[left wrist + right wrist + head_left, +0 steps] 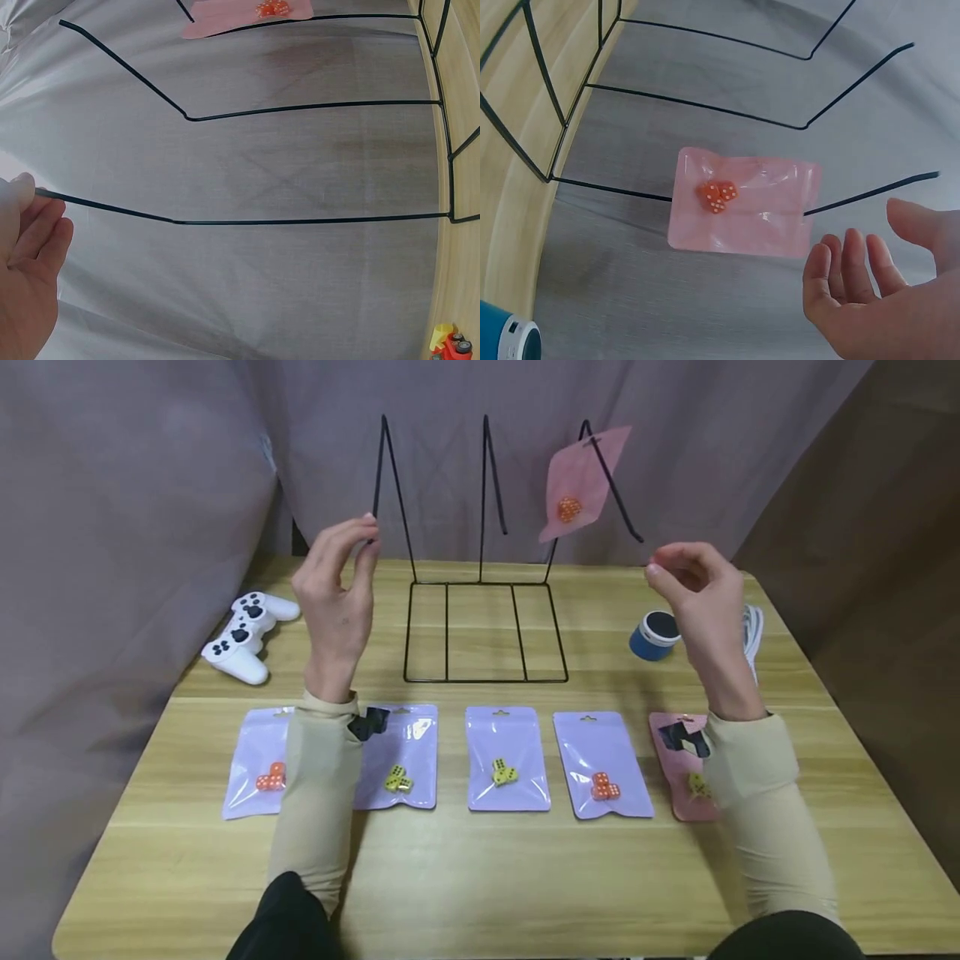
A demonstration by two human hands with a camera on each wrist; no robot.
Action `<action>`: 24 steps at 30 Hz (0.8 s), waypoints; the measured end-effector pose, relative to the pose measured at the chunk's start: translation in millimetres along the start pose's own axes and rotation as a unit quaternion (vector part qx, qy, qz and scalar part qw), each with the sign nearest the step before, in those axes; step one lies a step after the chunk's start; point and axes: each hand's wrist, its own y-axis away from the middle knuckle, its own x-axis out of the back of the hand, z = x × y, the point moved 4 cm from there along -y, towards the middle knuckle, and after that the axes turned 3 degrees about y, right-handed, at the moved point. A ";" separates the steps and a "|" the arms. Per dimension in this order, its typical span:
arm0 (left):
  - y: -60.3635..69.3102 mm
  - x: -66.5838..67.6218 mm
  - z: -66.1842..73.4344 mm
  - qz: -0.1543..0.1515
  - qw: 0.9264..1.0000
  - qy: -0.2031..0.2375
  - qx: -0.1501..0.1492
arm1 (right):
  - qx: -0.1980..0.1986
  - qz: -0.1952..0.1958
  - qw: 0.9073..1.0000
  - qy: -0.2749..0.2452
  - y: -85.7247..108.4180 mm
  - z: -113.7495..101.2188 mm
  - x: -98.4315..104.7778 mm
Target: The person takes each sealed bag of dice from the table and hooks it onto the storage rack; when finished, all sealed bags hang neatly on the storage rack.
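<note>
A black wire rack [486, 583] with three upright hooked arms stands at the back of the table. My left hand [336, 589] pinches the tip of its left arm between thumb and fingers, and the left wrist view shows this hand [34, 262] on the wire's end. On the right arm hangs a pink pouch [577, 481] with orange dice [717, 195] inside. My right hand [697, 589] is just beyond that arm's tip; in the right wrist view its fingers [855, 266] are loosely bent, apart from the thumb, holding nothing. The rack's middle arm bears no pouch.
Across the table lie several purple pouches [506, 727] with orange or yellow dice, and a pink pouch [678, 760] partly under my right sleeve. A white game controller [247, 635] lies at left. At right are a blue speaker [651, 643] and a white cable [753, 631].
</note>
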 end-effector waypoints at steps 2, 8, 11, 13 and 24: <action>0.0 0.5 0.3 -0.002 1.000 0.005 0.001 | 0.004 -0.010 0.999 0.039 10.0 -1.1 3.0; 1.8 1.2 -7.7 -0.008 1.000 0.004 0.003 | 0.013 -0.032 0.998 0.060 33.1 -0.5 13.4; 4.2 1.6 -13.9 -0.009 1.000 0.001 0.006 | 0.012 -0.037 0.997 0.060 42.3 4.5 17.8; 5.4 1.9 -15.9 -0.008 1.000 0.002 0.008 | 0.006 -0.043 0.996 0.077 48.7 8.9 20.6; 4.7 1.0 -14.9 -0.001 1.000 0.024 0.010 | -0.037 -0.080 0.980 0.176 77.1 37.6 40.9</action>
